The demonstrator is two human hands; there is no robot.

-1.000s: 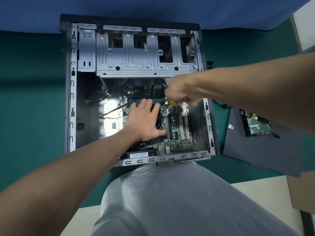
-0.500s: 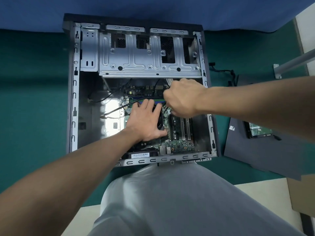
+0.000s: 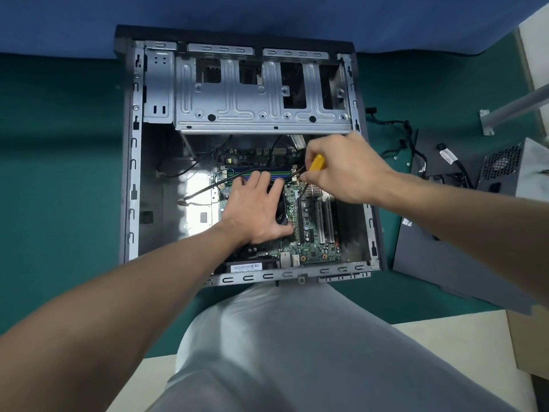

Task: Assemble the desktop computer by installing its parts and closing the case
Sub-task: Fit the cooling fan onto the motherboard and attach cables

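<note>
Steel case lies open at frame centre, holding the motherboard in its lower half. My left hand presses flat on the cooler, fingers straight. My right hand has rolled back since a moment ago, baring the yellow screwdriver it grips, likely driving a board screw.

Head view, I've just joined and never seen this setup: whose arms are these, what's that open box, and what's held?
No robot here: a camera worn on a person's head looks down at their bare hands. The open grey metal computer case lies on a green tabletop, its green motherboard exposed. The left hand rests flat on the black cooler inside; the right hand grips a yellow-handled screwdriver over the board. A dark grey side panel lies to the right.
</note>
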